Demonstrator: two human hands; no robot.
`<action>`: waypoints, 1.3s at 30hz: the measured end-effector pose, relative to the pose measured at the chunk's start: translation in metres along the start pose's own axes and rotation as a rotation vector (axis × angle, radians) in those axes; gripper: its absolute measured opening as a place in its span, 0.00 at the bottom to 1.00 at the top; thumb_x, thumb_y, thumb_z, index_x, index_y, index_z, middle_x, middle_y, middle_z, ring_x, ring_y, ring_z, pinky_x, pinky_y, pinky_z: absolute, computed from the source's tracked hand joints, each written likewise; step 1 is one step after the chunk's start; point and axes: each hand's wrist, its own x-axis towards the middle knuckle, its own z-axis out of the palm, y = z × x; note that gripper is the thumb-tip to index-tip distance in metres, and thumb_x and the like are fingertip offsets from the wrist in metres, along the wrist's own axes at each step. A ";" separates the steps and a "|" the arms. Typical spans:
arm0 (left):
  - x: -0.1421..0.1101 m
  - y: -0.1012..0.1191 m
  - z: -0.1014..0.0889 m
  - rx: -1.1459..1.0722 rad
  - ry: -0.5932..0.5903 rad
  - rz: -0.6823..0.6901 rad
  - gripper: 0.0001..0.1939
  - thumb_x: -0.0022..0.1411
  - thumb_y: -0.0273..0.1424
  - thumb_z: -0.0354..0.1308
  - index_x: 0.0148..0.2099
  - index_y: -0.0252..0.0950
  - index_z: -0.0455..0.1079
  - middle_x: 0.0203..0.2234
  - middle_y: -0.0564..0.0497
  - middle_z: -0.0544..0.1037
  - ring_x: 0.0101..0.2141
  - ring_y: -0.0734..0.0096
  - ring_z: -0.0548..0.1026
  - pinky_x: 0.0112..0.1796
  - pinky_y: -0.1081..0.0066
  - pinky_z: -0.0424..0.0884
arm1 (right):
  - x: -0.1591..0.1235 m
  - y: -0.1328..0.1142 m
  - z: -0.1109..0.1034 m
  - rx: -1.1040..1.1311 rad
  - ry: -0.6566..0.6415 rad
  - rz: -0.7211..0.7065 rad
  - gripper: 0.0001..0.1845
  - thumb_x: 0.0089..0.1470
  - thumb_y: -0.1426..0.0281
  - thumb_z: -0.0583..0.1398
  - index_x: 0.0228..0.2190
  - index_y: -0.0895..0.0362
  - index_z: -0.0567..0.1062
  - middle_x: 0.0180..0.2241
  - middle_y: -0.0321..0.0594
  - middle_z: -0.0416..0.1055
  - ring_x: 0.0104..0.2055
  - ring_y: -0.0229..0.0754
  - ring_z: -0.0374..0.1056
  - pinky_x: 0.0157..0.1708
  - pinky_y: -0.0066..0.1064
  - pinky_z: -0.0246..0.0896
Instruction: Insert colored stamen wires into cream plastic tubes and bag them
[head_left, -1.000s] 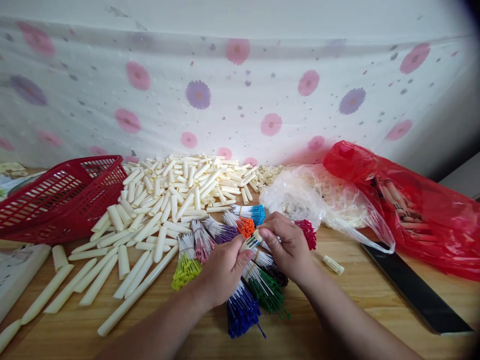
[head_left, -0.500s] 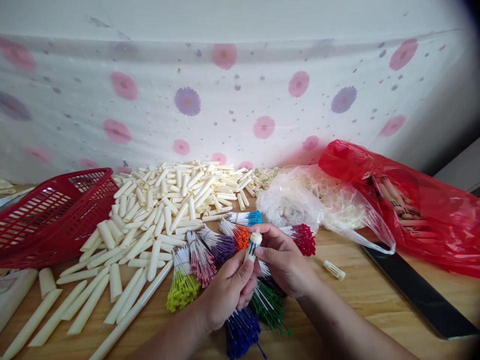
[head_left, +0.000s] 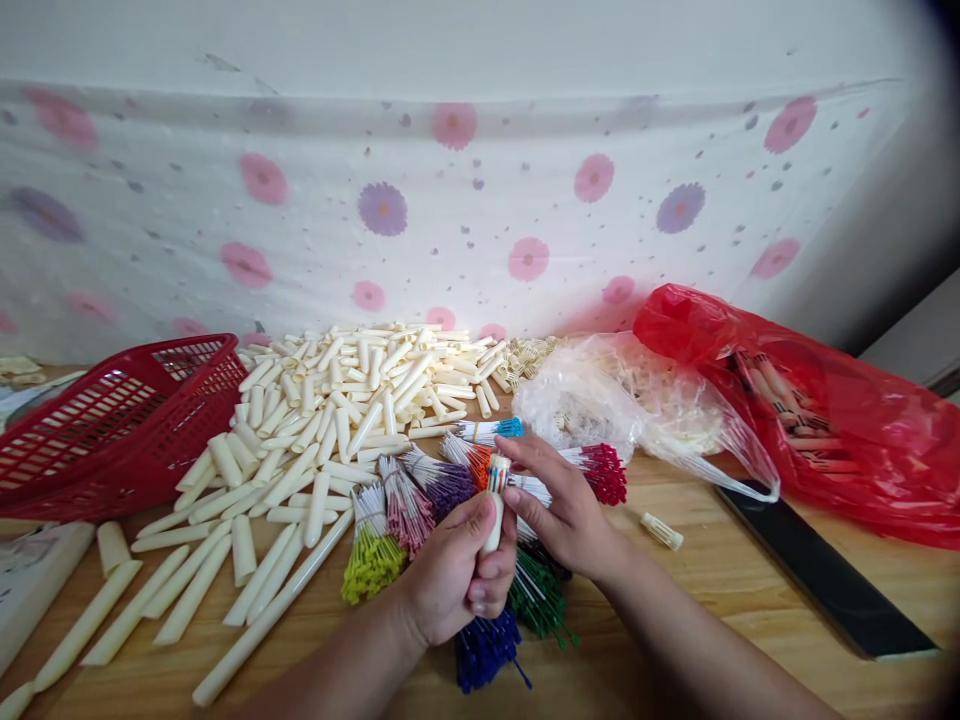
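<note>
My left hand (head_left: 454, 575) is closed around a cream plastic tube (head_left: 494, 510) held upright, with several coloured rod tips showing at its top end. My right hand (head_left: 561, 510) pinches at the tube's top with thumb and fingers. Under and around both hands lies a fan of bundled thin rods: yellow (head_left: 369, 555), pink (head_left: 406, 510), purple (head_left: 442, 485), orange (head_left: 471, 457), light blue (head_left: 496, 430), red (head_left: 604, 470), green (head_left: 538, 598) and dark blue (head_left: 484, 650). A heap of cream tubes (head_left: 352, 400) lies behind them on the wooden table (head_left: 712, 590).
A red plastic basket (head_left: 112, 420) stands tilted at the left. A clear bag of small cream parts (head_left: 637, 400) and a red bag (head_left: 825, 420) sit at the right. One small cream cap (head_left: 662, 531) lies loose. A dark flat strip (head_left: 817, 575) lies at the right. Flowered sheet behind.
The tube has turned from slanting to upright in my left hand and its cream cap no longer shows on top. My right hand has shifted slightly up and left at its top.
</note>
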 end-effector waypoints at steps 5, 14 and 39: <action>0.005 0.000 -0.001 0.141 0.050 0.021 0.20 0.58 0.51 0.52 0.34 0.38 0.58 0.14 0.63 0.56 0.11 0.86 0.47 0.12 0.84 0.46 | -0.004 0.010 0.011 0.192 0.079 0.162 0.16 0.57 0.66 0.58 0.48 0.49 0.67 0.40 0.40 0.70 0.38 0.41 0.69 0.36 0.35 0.67; -0.020 0.018 0.021 0.877 0.164 0.078 0.22 0.62 0.48 0.48 0.40 0.32 0.65 0.19 0.58 0.63 0.16 0.81 0.59 0.17 0.79 0.53 | -0.001 -0.019 -0.019 0.367 0.348 0.185 0.14 0.48 0.66 0.65 0.38 0.51 0.71 0.31 0.33 0.67 0.31 0.35 0.64 0.29 0.25 0.63; -0.083 -0.050 0.038 0.858 0.392 0.377 0.24 0.53 0.49 0.57 0.44 0.36 0.72 0.23 0.54 0.71 0.19 0.76 0.68 0.22 0.75 0.67 | -0.150 -0.051 -0.147 0.037 0.517 0.639 0.19 0.39 0.57 0.67 0.29 0.59 0.77 0.22 0.38 0.70 0.21 0.36 0.62 0.21 0.29 0.60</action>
